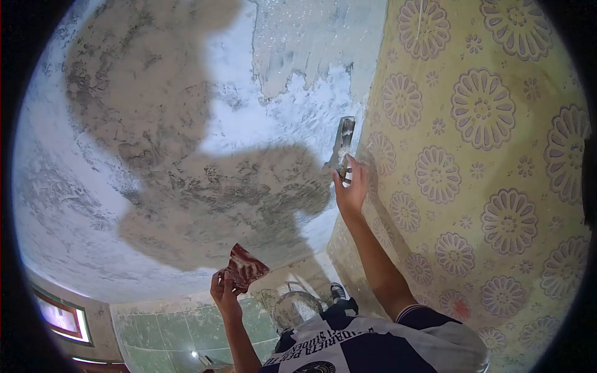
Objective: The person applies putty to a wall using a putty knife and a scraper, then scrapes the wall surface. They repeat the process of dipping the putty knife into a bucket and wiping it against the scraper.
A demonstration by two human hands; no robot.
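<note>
My right hand (352, 189) is raised at the corner where the pale plastered surface meets the patterned wall. Its fingers close around the lower end of a plastering trowel (347, 132), whose narrow metal blade lies close along the plastered surface. White smears coat the trowel's handle. Lower down, my left hand (226, 292) pinches a reddish-brown, roughly four-sided flat piece (247, 268) by its left edge. Whitish streaks cover that piece. Above the trowel, a patch of wet, shiny grey plaster (311, 43) ends in a ragged lower edge.
A yellow wall (460, 186) with purple flower patterns fills the right side. Green tiles (168, 329) line the lower left, near a window (62, 314). A round rim (295, 301) shows below, beside my shoe (337, 291). Large shadows fall over the plastered surface.
</note>
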